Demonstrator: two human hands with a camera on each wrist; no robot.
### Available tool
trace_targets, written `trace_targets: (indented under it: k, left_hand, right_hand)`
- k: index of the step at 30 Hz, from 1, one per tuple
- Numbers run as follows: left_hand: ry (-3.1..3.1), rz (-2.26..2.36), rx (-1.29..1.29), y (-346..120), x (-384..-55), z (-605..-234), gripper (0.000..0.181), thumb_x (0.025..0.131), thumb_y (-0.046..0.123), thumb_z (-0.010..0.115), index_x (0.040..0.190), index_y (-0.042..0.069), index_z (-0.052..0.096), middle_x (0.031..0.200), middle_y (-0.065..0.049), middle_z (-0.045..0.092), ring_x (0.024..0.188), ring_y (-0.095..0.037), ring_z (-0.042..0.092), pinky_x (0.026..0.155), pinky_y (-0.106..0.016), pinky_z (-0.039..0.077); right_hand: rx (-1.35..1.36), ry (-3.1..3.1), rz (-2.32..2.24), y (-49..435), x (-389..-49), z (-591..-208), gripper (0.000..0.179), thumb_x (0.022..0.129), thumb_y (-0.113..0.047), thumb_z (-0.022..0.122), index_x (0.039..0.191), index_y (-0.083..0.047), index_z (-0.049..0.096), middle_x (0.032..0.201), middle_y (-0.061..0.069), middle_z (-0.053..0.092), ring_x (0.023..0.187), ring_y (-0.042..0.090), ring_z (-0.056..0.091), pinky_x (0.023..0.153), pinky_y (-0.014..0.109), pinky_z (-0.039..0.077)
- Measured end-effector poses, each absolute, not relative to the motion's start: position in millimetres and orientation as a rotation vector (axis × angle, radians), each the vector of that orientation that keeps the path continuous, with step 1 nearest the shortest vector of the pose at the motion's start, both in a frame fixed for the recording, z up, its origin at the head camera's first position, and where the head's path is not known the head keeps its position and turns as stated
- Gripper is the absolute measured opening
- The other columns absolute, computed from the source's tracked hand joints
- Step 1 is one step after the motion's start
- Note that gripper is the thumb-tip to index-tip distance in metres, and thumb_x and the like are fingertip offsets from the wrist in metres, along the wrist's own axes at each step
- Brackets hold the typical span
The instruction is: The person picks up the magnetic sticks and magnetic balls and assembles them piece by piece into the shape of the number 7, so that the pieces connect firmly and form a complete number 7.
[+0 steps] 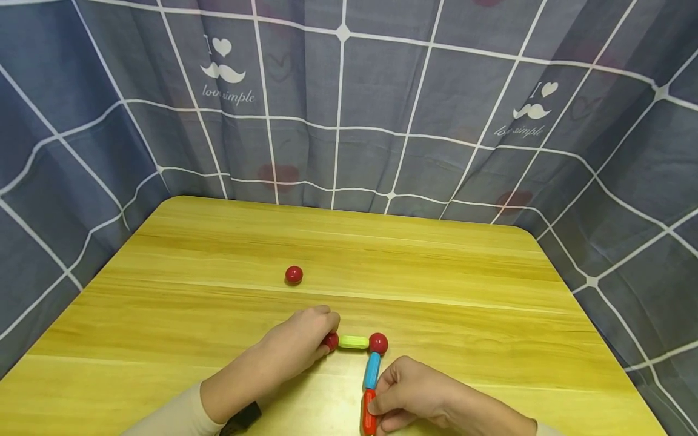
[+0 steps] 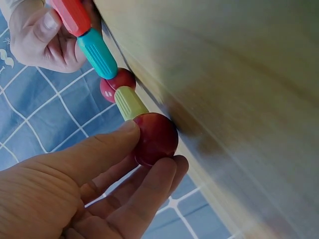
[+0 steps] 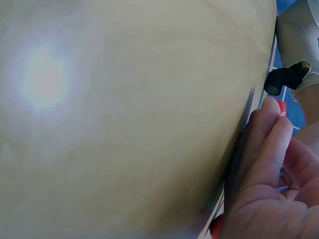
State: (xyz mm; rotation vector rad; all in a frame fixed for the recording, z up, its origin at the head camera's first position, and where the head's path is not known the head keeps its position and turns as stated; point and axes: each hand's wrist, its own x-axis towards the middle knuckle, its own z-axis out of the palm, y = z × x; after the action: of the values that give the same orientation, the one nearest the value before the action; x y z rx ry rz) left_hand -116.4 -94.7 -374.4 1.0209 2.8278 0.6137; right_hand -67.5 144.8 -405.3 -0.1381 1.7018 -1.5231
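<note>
My left hand [image 1: 297, 344] pinches a red ball [image 2: 157, 138] between thumb and fingers at the left end of a joined chain. From that ball a short yellow-green rod [image 1: 353, 343] runs right to a second red ball [image 1: 378, 343]. A blue rod [image 1: 372, 371] leads from this second ball toward the near side, its other end meeting a red rod [image 1: 369, 412]. My right hand [image 1: 417, 390] grips the red rod with thumb and fingers. In the right wrist view, that hand hides most of the chain.
A loose red ball [image 1: 294, 275] lies on the wooden table [image 1: 463, 278], beyond my left hand. Dark grey-blue curtains [image 1: 371, 85] with white lines hang behind the table and along both sides. A black device [image 1: 242, 418] sits at my left wrist.
</note>
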Motion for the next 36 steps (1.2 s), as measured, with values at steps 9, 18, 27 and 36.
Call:
trace_targets:
  k: [9, 18, 27, 36]
  left_hand:
    - [2.825, 0.609, 1.023, -94, -117, -375, 0.025, 0.080, 0.006, 0.080, 0.077, 0.011, 0.055, 0.073, 0.005, 0.047, 0.062, -0.008, 0.045, 0.053, -0.020, 0.042]
    - [2.816, 0.628, 1.028, -95, -116, -375, 0.025, 0.080, 0.006, 0.080, 0.076, 0.011, 0.055, 0.072, 0.005, 0.047, 0.062, -0.008, 0.045, 0.053, -0.019, 0.041]
    - [2.820, 0.647, 1.034, -95, -116, -375, 0.025, 0.080, 0.006, 0.079, 0.076, 0.011, 0.056, 0.073, 0.004, 0.048, 0.063, -0.007, 0.045, 0.054, -0.019, 0.042]
    - [2.822, 0.656, 1.038, -96, -118, -377, 0.024, 0.081, 0.005, 0.079, 0.077, 0.011, 0.056, 0.074, 0.004, 0.049, 0.063, -0.007, 0.045, 0.054, -0.018, 0.042]
  right_hand:
    - [-0.134, 1.686, -1.547, 145, -68, -407, 0.019, 0.081, -0.009, 0.075, 0.071, 0.005, 0.066, 0.068, 0.016, 0.068, 0.057, 0.011, 0.066, 0.053, 0.020, 0.052]
    - [-0.173, 1.722, -1.541, 151, -67, -407, 0.019, 0.085, -0.010, 0.071, 0.078, 0.008, 0.069, 0.070, 0.014, 0.068, 0.059, 0.011, 0.066, 0.054, 0.021, 0.053]
    - [-0.180, 1.727, -1.581, 162, -74, -402, 0.014, 0.088, -0.003, 0.064, 0.091, 0.010, 0.064, 0.080, 0.018, 0.067, 0.065, 0.019, 0.068, 0.062, 0.028, 0.056]
    - [-0.305, 2.122, -1.493, 164, -87, -391, 0.008, 0.087, -0.003, 0.063, 0.093, 0.003, 0.065, 0.075, 0.010, 0.063, 0.060, 0.017, 0.056, 0.050, 0.024, 0.046]
